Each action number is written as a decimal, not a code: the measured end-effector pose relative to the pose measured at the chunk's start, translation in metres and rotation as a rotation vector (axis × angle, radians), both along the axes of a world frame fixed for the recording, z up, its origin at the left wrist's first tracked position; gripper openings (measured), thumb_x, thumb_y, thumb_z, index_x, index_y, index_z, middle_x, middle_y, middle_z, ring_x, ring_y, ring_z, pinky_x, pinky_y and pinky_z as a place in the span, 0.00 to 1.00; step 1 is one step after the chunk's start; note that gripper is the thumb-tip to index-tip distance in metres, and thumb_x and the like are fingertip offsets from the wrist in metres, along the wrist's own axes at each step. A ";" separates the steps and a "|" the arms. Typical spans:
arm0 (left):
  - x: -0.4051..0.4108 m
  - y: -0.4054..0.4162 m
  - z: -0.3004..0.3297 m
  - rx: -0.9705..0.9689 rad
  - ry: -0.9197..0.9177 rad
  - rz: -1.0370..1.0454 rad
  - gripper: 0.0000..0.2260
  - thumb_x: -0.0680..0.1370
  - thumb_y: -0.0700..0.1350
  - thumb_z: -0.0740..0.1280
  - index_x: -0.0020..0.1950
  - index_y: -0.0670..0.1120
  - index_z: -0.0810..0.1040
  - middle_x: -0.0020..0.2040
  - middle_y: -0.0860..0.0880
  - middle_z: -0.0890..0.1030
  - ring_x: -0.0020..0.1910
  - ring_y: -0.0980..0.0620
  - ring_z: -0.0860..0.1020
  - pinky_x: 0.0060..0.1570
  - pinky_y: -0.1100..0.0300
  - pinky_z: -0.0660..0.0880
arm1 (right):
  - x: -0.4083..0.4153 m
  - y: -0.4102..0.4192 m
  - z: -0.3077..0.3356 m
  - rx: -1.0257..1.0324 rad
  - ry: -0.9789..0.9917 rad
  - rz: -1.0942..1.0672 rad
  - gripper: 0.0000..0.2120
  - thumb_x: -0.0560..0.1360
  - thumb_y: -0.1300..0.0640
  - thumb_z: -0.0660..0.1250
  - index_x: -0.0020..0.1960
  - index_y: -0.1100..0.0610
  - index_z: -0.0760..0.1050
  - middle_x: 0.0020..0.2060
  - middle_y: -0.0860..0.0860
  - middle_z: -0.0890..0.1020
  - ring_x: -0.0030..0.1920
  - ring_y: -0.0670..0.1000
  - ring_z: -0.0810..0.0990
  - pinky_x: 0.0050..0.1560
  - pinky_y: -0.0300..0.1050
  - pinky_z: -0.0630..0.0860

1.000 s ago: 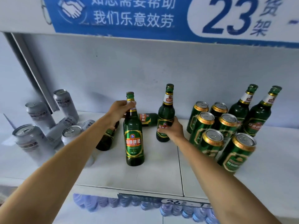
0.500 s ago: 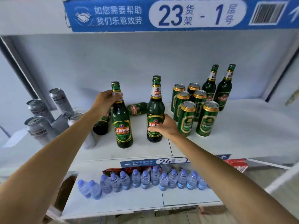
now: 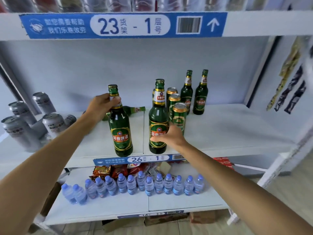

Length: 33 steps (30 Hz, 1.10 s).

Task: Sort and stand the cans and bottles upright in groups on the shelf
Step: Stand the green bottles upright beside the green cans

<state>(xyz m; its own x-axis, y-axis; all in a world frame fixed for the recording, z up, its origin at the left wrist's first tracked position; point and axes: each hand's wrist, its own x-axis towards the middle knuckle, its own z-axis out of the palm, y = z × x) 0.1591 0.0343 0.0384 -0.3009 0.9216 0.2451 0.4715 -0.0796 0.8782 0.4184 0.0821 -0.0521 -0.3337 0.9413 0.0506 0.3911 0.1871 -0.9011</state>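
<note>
The white shelf (image 3: 220,133) carries everything. At its front edge stand two green bottles: the left hand (image 3: 101,106) is wrapped around the left bottle (image 3: 121,131) at its neck, the right hand (image 3: 166,137) is closed around the right bottle (image 3: 158,122) low on its body. Green cans (image 3: 177,116) stand just behind the right bottle.

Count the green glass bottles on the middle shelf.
5: one in the left hand, one in the right hand, two upright at the back, one lying behind. More may be hidden.

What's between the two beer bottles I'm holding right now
In the head view, only bare white shelf separates the left-hand bottle from the right-hand bottle; a fallen bottle lies behind.
</note>
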 end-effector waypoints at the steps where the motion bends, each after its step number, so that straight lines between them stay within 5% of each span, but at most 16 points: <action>1: 0.017 0.000 0.004 0.015 -0.008 -0.015 0.18 0.69 0.61 0.69 0.50 0.50 0.81 0.51 0.45 0.84 0.52 0.44 0.82 0.59 0.43 0.76 | 0.018 -0.001 0.002 0.004 -0.001 0.000 0.27 0.59 0.56 0.81 0.56 0.53 0.78 0.50 0.48 0.84 0.51 0.48 0.82 0.57 0.46 0.77; 5: 0.079 0.005 0.018 0.046 -0.008 -0.041 0.12 0.76 0.52 0.67 0.53 0.45 0.79 0.51 0.45 0.83 0.52 0.45 0.82 0.59 0.45 0.76 | 0.087 -0.001 0.011 0.014 -0.035 -0.052 0.29 0.58 0.54 0.81 0.56 0.53 0.76 0.50 0.49 0.83 0.52 0.49 0.82 0.57 0.46 0.77; 9: 0.142 0.018 0.030 0.058 0.047 -0.112 0.07 0.78 0.51 0.66 0.48 0.50 0.79 0.47 0.48 0.83 0.50 0.47 0.82 0.55 0.50 0.78 | 0.154 0.008 0.019 0.012 -0.076 -0.101 0.32 0.57 0.53 0.81 0.59 0.54 0.75 0.53 0.50 0.83 0.52 0.50 0.81 0.59 0.47 0.77; 18: 0.231 0.102 0.042 0.044 0.067 -0.246 0.11 0.78 0.51 0.66 0.53 0.45 0.79 0.45 0.51 0.82 0.44 0.55 0.82 0.43 0.63 0.78 | 0.232 0.077 0.024 0.022 -0.114 -0.195 0.32 0.59 0.54 0.81 0.60 0.56 0.74 0.54 0.52 0.82 0.51 0.51 0.79 0.56 0.45 0.76; 22: 0.244 0.163 0.040 0.049 0.049 -0.266 0.11 0.77 0.51 0.68 0.53 0.44 0.80 0.47 0.47 0.83 0.47 0.48 0.82 0.45 0.57 0.78 | 0.239 0.130 0.018 0.040 -0.122 -0.238 0.32 0.59 0.53 0.81 0.60 0.56 0.75 0.53 0.51 0.83 0.50 0.50 0.80 0.51 0.41 0.74; 27: 0.249 0.225 0.030 0.008 0.067 -0.315 0.13 0.77 0.47 0.68 0.60 0.43 0.77 0.52 0.46 0.81 0.49 0.51 0.81 0.42 0.63 0.79 | 0.229 0.197 0.009 0.034 -0.132 -0.252 0.34 0.58 0.53 0.81 0.61 0.56 0.73 0.55 0.51 0.82 0.51 0.50 0.79 0.53 0.43 0.75; 33: 0.237 0.286 0.011 -0.071 0.147 -0.316 0.11 0.76 0.48 0.69 0.57 0.47 0.76 0.55 0.43 0.81 0.55 0.45 0.80 0.55 0.47 0.79 | 0.205 0.254 -0.006 0.019 -0.135 -0.235 0.36 0.58 0.55 0.82 0.62 0.57 0.72 0.56 0.53 0.82 0.55 0.53 0.80 0.56 0.45 0.75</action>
